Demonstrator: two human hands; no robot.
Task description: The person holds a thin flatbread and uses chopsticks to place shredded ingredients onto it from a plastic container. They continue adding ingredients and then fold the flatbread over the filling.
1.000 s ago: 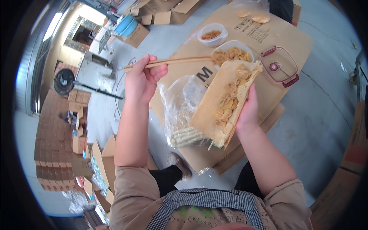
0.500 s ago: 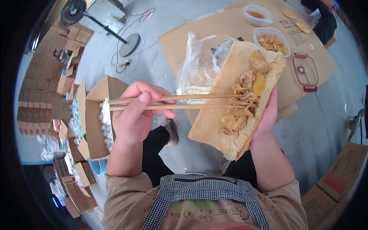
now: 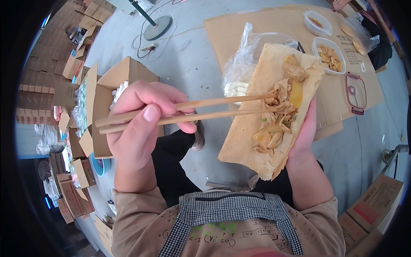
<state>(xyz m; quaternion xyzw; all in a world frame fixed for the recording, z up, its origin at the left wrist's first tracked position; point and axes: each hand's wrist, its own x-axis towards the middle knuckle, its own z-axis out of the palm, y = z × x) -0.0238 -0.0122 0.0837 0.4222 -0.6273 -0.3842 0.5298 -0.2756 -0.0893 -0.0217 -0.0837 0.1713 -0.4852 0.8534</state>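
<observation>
My left hand (image 3: pixel 139 118) is closed around a pair of wooden chopsticks (image 3: pixel 214 103), held nearly level and pointing right. Their tips touch a line of cooked filling (image 3: pixel 278 96), brownish folded strips with yellow pieces, on a tan flatbread (image 3: pixel 246 124). From below and along its right edge, my right hand (image 3: pixel 305 135) grips the flatbread, which is tilted in front of my body. The fingers of that hand are mostly hidden under the bread.
Beyond the bread, a cardboard sheet (image 3: pixel 265 28) carries a clear plastic bag (image 3: pixel 239 64), two food tubs, a dark-red-rimmed lid (image 3: pixel 364 96) and bagged bread (image 3: pixel 357 38). Another person's hand (image 3: pixel 340 4) shows at the far right. An open carton (image 3: pixel 102 103) stands left; a round stand base (image 3: pixel 157 28) lies farther away.
My left hand has come a little closer and left, with the chopstick tips still at the filling. The bread has shifted slightly right, and the surroundings have shifted with my head.
</observation>
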